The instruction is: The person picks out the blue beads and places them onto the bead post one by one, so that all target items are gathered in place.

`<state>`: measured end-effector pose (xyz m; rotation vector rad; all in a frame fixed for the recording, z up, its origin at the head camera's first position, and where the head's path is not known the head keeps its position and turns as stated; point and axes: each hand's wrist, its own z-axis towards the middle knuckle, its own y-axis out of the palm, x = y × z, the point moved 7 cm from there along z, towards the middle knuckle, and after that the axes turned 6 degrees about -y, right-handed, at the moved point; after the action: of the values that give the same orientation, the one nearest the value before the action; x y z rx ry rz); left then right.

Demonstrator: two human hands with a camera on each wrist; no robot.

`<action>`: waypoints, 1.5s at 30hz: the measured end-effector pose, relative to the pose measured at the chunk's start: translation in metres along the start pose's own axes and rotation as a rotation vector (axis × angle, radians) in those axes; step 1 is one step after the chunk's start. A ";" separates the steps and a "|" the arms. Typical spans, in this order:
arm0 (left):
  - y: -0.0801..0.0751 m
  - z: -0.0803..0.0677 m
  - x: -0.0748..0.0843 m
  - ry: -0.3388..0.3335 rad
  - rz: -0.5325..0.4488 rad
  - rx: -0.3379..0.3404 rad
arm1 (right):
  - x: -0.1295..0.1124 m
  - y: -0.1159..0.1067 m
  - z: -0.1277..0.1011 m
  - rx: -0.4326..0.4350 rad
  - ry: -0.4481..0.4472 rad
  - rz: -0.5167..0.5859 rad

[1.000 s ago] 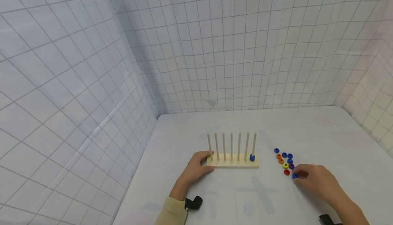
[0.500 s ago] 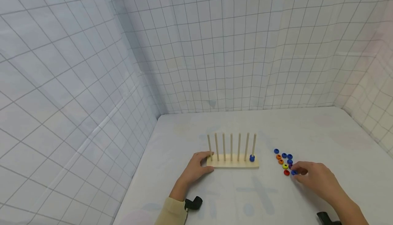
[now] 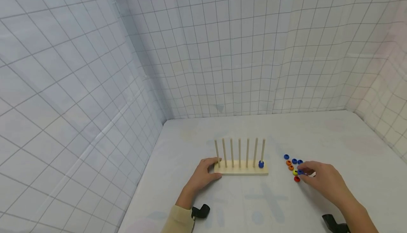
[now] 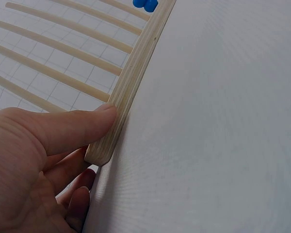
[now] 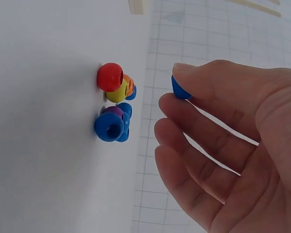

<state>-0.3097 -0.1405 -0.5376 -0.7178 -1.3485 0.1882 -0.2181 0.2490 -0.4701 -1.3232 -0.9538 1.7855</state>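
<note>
Right hand [image 3: 324,180] pinches one blue bead [image 5: 179,89]; left hand [image 3: 203,174] grips the seven-peg rack [image 3: 241,168], one blue bead [image 3: 261,163] threaded.

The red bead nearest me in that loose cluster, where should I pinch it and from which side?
Pinch the red bead across its round outer sides, thumb and fingertip coming from above and from the near side. That side faces bare table, while the yellow bead crowds its far side. The right hand is closest, but it already pinches a blue bead.
</note>
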 end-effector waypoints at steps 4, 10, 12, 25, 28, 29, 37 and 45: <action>0.000 0.000 0.000 0.009 0.003 0.001 | -0.007 -0.002 0.005 0.044 0.001 0.008; 0.000 0.001 0.000 -0.005 0.004 -0.002 | -0.014 -0.006 0.011 0.089 -0.011 0.039; 0.000 0.001 -0.001 -0.008 0.005 0.001 | -0.016 -0.008 0.013 0.101 -0.016 0.049; 0.000 0.001 0.000 -0.019 -0.007 0.001 | -0.027 -0.013 0.023 0.158 -0.055 0.050; 0.000 0.000 0.000 -0.028 -0.005 0.002 | -0.029 -0.013 0.025 0.155 -0.050 0.051; 0.000 0.000 -0.001 -0.028 -0.006 0.002 | -0.030 -0.013 0.026 0.155 -0.050 0.053; 0.000 0.001 -0.001 -0.013 -0.003 0.003 | -0.040 -0.019 0.030 0.156 -0.054 0.070; 0.000 0.001 0.001 0.002 0.010 0.004 | -0.048 -0.024 0.035 0.172 -0.096 0.076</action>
<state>-0.3107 -0.1397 -0.5366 -0.7211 -1.3427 0.1982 -0.2383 0.2139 -0.4206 -1.1886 -0.7899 1.9572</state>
